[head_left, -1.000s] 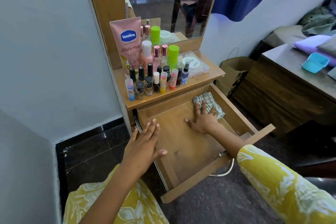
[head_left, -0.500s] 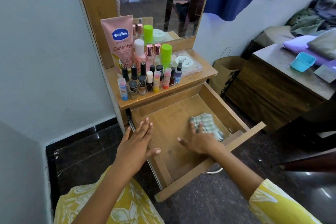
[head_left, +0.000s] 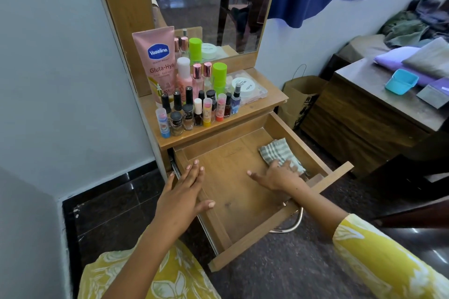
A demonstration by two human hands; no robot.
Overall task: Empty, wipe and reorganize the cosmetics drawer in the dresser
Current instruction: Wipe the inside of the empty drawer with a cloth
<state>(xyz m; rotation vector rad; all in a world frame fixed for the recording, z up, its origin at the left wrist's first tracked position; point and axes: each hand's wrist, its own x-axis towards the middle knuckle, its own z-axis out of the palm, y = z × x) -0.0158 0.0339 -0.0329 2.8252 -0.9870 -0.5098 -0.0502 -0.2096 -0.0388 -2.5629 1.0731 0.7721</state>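
Below a crowded dresser tabletop point(head_left: 262, 102), the pulled-out light-brown wooden drawer point(head_left: 228, 189) holds nothing but a grey-and-white striped wiping cloth point(head_left: 277, 153), which lies against the drawer's right wall, towards its back. A person's right hand point(head_left: 277, 176) lies flat inside the drawer, fingers spread and straight, fingertips pressing on the near edge of the cloth while the thumb points across the bare drawer floor. The left hand point(head_left: 182, 194) rests open on the drawer's left wall, fingers extended along the rim and thumb hanging over the inner side, gripping nothing. Both forearms emerge from yellow floral-print sleeves point(head_left: 388, 264). Behind the drawer, on the tabletop, stands the emptied collection: a tall pink Vaseline lotion tube point(head_left: 156, 63), a lime-green capped bottle point(head_left: 219, 77), rows of small nail-polish bottles point(head_left: 187, 116) and lip-balm sticks, and a round white jar point(head_left: 244, 87) on a clear plastic case. Above these rises the wood-framed dresser mirror point(head_left: 206, 5). To the right of the drawer, a brown paper bag point(head_left: 298, 99) sits on the floor beside a dark wooden table carrying a small turquoise plastic container point(head_left: 401, 81).
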